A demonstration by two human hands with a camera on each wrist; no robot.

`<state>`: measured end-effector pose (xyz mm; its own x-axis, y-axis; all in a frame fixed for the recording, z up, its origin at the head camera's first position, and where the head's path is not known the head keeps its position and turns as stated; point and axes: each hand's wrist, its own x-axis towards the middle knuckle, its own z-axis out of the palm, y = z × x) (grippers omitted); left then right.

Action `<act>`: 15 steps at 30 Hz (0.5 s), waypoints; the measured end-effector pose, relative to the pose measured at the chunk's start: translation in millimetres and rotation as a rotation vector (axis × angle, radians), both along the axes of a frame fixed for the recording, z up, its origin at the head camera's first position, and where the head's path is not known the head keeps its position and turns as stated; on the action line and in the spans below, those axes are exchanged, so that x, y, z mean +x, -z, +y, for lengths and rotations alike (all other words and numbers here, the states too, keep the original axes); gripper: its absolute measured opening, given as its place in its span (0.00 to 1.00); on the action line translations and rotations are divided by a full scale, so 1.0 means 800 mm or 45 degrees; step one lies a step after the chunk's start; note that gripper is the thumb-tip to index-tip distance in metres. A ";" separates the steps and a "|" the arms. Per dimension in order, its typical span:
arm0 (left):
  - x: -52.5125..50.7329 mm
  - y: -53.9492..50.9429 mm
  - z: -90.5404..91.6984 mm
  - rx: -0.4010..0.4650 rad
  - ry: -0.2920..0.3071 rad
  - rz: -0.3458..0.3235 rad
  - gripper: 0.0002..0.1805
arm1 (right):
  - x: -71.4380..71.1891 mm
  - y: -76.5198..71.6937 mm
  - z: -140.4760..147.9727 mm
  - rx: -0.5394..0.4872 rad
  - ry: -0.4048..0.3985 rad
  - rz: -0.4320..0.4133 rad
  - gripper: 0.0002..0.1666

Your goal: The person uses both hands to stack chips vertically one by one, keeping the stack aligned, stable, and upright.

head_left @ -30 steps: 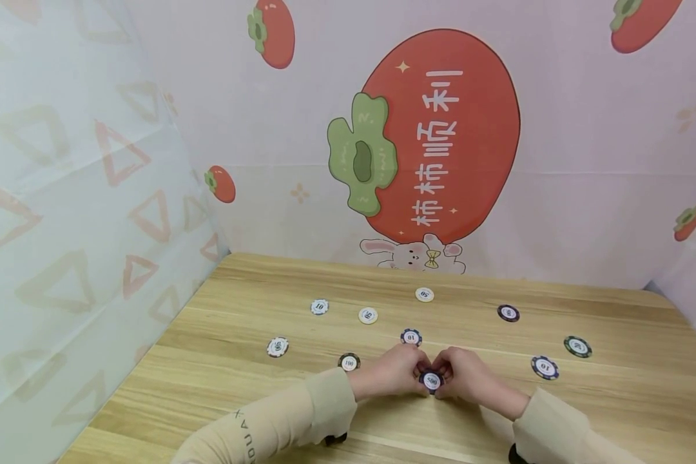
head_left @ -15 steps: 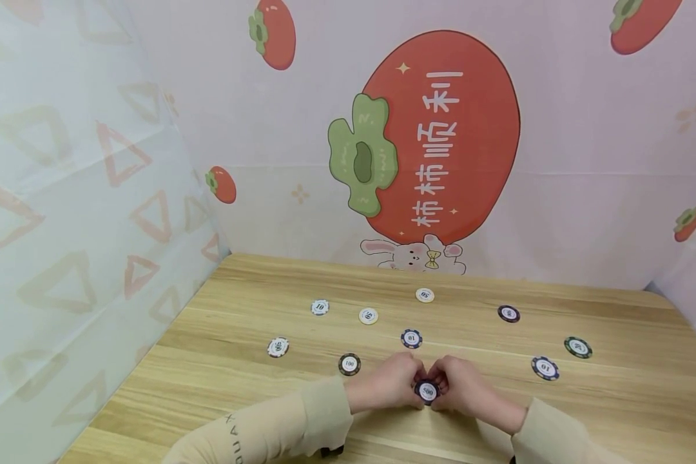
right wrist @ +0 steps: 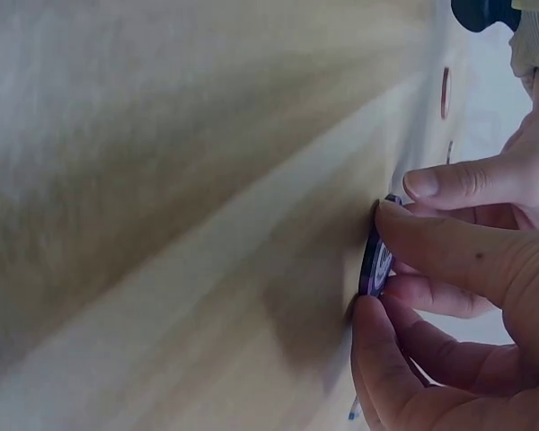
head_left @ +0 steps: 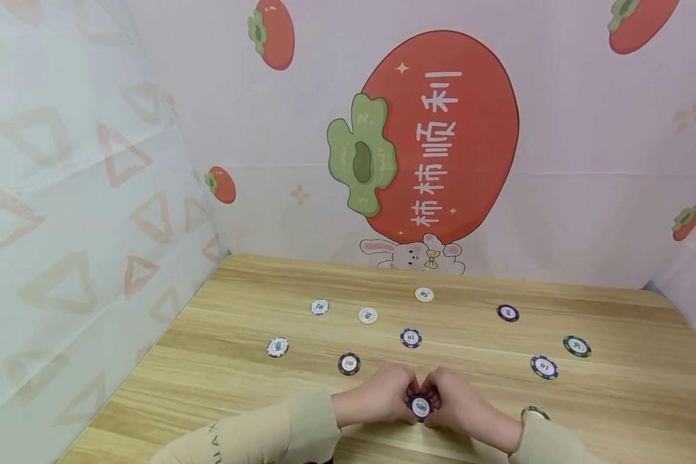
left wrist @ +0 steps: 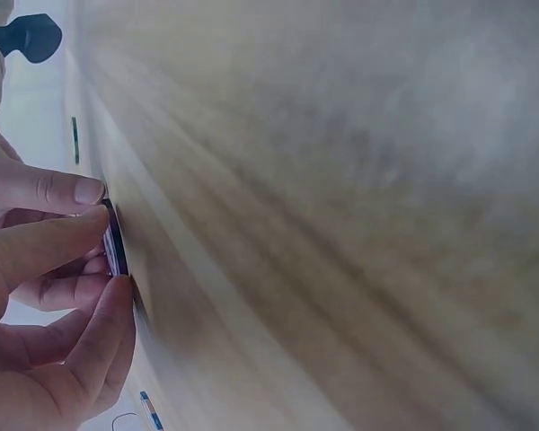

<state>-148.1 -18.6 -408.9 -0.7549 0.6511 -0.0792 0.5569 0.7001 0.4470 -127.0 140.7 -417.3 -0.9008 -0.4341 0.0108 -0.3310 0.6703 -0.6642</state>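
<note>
A dark chip marked 500 [head_left: 420, 407] is held at the table's near middle, its printed face toward the head camera. My left hand [head_left: 383, 394] pinches its left side and my right hand [head_left: 461, 406] its right side, the fingertips of both close together. In the left wrist view the chip [left wrist: 115, 238] shows nearly edge-on, close to the wood, between thumb and fingers of the left hand [left wrist: 54, 332]. The right wrist view shows the dark purple chip [right wrist: 377, 256] tilted, with the right hand [right wrist: 485, 296] at its rim.
On the wooden table [head_left: 209, 361] lie several scattered chips: a black 100 chip [head_left: 349, 363] and a blue 10 chip [head_left: 411, 338] beyond the hands, a blue chip [head_left: 544, 367] to the right. A green-edged chip [head_left: 536, 412] is partly hidden by the right sleeve.
Both hands have moved toward the near edge and slightly left, with the 500 chip between them. The green-edged chip beside the right sleeve has come into view.
</note>
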 end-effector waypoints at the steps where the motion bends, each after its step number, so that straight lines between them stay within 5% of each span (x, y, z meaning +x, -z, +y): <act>1: 0.001 0.000 -0.001 -0.003 -0.002 0.004 0.16 | 0.001 0.001 -0.001 0.001 -0.005 0.009 0.20; 9: 0.012 -0.001 -0.012 0.008 0.000 -0.003 0.15 | 0.012 0.005 -0.009 -0.033 -0.038 0.065 0.19; 15: 0.020 -0.003 -0.017 0.043 -0.016 -0.062 0.15 | 0.019 0.006 -0.013 -0.057 -0.060 -0.003 0.20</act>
<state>-132.1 -32.4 -406.4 -0.7588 0.6445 -0.0942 0.5252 0.6910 0.4967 -111.8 130.2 -422.0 -0.8793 -0.4753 0.0290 -0.3599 0.6236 -0.6939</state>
